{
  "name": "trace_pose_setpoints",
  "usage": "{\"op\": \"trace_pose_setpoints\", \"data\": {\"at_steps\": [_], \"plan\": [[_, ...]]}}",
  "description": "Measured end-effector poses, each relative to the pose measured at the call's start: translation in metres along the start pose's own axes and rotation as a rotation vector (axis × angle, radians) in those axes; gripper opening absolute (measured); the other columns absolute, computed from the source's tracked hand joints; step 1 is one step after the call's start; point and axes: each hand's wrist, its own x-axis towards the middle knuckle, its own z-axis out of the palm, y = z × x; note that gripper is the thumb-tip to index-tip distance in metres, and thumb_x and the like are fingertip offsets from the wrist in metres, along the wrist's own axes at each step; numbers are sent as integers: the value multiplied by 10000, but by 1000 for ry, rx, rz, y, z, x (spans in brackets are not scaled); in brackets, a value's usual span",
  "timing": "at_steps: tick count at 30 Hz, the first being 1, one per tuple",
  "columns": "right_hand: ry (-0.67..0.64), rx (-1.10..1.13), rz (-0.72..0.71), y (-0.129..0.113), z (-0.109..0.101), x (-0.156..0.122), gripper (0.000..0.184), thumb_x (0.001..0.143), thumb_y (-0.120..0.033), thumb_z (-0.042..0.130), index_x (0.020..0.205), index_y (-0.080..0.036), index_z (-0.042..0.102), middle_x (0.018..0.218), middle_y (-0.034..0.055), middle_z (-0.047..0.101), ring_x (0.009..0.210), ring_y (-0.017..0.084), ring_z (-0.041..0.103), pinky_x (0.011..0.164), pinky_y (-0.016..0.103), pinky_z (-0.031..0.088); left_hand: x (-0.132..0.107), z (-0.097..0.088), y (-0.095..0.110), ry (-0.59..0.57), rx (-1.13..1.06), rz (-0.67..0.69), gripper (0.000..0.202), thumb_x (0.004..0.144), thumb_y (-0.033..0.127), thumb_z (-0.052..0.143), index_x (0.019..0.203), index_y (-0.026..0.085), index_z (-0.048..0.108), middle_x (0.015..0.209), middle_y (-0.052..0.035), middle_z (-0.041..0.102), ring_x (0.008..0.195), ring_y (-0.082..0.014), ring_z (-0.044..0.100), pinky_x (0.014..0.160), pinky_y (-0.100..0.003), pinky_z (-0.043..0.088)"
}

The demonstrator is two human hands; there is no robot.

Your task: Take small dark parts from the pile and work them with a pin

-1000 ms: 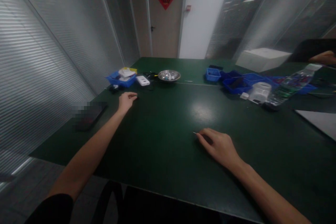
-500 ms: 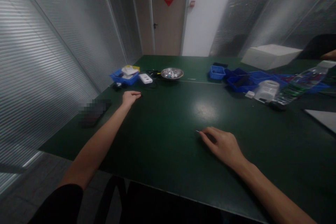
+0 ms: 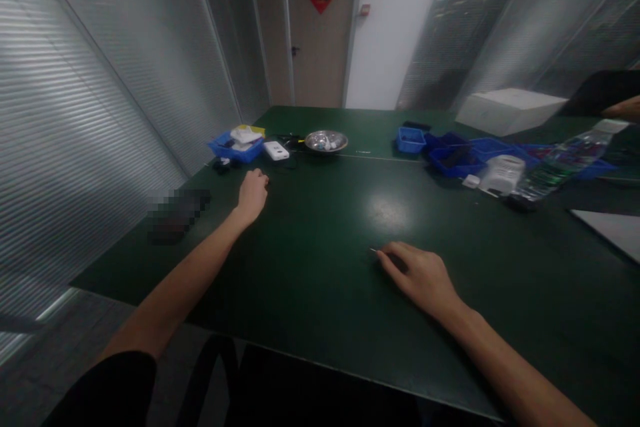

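Note:
My right hand (image 3: 419, 275) is low over the right part of the green table (image 3: 320, 267), thumb and forefinger pinched together. From its fingertips sticks a small thin silvery piece (image 3: 373, 250), too small to name. Stretched far forward on the left, my left hand (image 3: 254, 192) has its fingers curled closed. A tiny dark thing shows by its fingertips, and I cannot make out what it is. Just beyond that hand lie a white rectangular device (image 3: 277, 151) and a blue tray (image 3: 236, 150) with white and yellow items in it.
A round metal dish (image 3: 326, 141) with small white things stands at the back middle. To the right are several blue bins (image 3: 411, 139), a clear bottle (image 3: 565, 163), a white container (image 3: 501, 175) and a white box (image 3: 509, 111). Part of another person's hand (image 3: 623, 109) shows at the far right.
My left hand has turned, its back now facing up and its fingers more curled, and shifted slightly right. My right hand keeps its pinch almost in place. The view has shifted slightly.

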Motion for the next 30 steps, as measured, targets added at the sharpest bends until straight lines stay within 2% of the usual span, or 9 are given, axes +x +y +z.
{"op": "trace_pose_setpoints", "data": {"at_steps": [4, 7, 12, 16, 22, 24, 26, 30], "plan": [[6, 7, 3, -3, -2, 0, 326, 1054, -462, 446, 986, -255, 688, 891, 7, 730, 683, 165, 670, 619, 287, 437, -9, -8, 15, -58, 291, 108, 396, 858, 70, 540, 1228, 85, 680, 1215, -209, 613, 1139, -356, 551, 963, -462, 445], [7, 18, 7, -5, -3, 1, 323, 1055, -453, 449, 986, -254, 694, 902, 8, 733, 697, 167, 674, 638, 287, 446, -9, -11, 15, -57, 321, 129, 394, 877, 91, 535, 1246, 64, 672, 1168, -213, 627, 1084, -353, 587, 947, -459, 438], [1, 30, 13, -5, -4, 1, 323, 1053, -451, 461, 978, -248, 701, 890, 11, 730, 688, 163, 663, 640, 282, 445, -1, -7, -2, -47, 124, 55, 341, 988, 183, 441, 1144, 131, 739, 1122, -167, 661, 1030, -314, 624, 946, -442, 456], [-6, 30, 6, -5, -5, 2, 334, 1058, -444, 448, 991, -240, 703, 899, 20, 732, 693, 159, 664, 635, 278, 446, 6, 1, -11, 7, -99, 39, 204, 950, 230, 584, 1038, 163, 755, 1186, -133, 662, 1091, -289, 620, 976, -386, 472], [3, 20, 0, -6, -5, 2, 336, 1053, -443, 453, 982, -240, 711, 883, 21, 735, 691, 157, 667, 629, 277, 449, 10, 3, -6, -30, -315, 77, 149, 914, 163, 631, 957, 181, 772, 1058, -108, 717, 1018, -272, 666, 998, -396, 473], [6, 24, -2, -6, -5, 2, 334, 1054, -439, 451, 987, -240, 711, 878, 21, 733, 677, 151, 659, 629, 275, 446, 6, -4, 7, -51, -392, 125, 148, 913, 168, 642, 980, 189, 772, 1075, -98, 719, 1026, -257, 669, 995, -391, 481], [-2, 27, -1, -5, -5, 2, 330, 1055, -436, 453, 985, -237, 708, 871, 20, 726, 657, 145, 643, 627, 273, 437, -4, -12, 33, -118, -498, 230, 157, 923, 183, 644, 1021, 196, 766, 1103, -87, 716, 1035, -238, 669, 980, -378, 495], [-1, 53, -2, -8, -5, 1, 304, 1051, -431, 473, 986, -234, 695, 880, 15, 716, 654, 140, 626, 626, 271, 417, -43, -26, 112, -357, -747, 552, 177, 968, 213, 619, 1091, 207, 746, 1178, -69, 702, 1093, -203, 654, 1007, -357, 494]]}}
